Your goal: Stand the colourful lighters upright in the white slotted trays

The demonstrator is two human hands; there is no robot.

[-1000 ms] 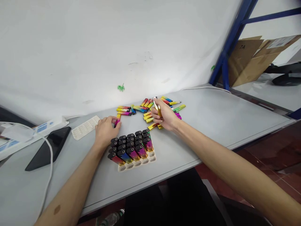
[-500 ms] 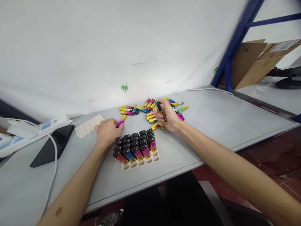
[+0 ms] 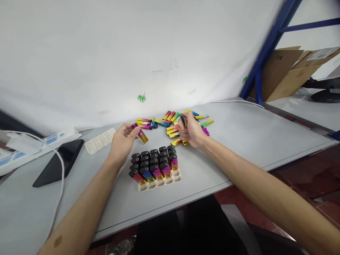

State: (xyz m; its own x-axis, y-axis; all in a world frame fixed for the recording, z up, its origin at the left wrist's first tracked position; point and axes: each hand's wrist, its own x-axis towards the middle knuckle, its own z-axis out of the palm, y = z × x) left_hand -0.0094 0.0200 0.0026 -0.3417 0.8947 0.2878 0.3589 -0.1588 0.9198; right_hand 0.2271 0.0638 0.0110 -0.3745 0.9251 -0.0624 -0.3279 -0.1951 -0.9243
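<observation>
Head: tray [image 3: 156, 186] near table edge [image 3: 164, 208]

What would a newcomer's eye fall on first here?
Probably the block of black-topped lighters standing upright in a cream tray near the table's front edge, with empty holes along the tray's near side. Next, the bright scatter of metallic rainbow lighters lying toward the wall. Then the magenta-and-gold lighter in the left grip, just beyond the tray.
</observation>
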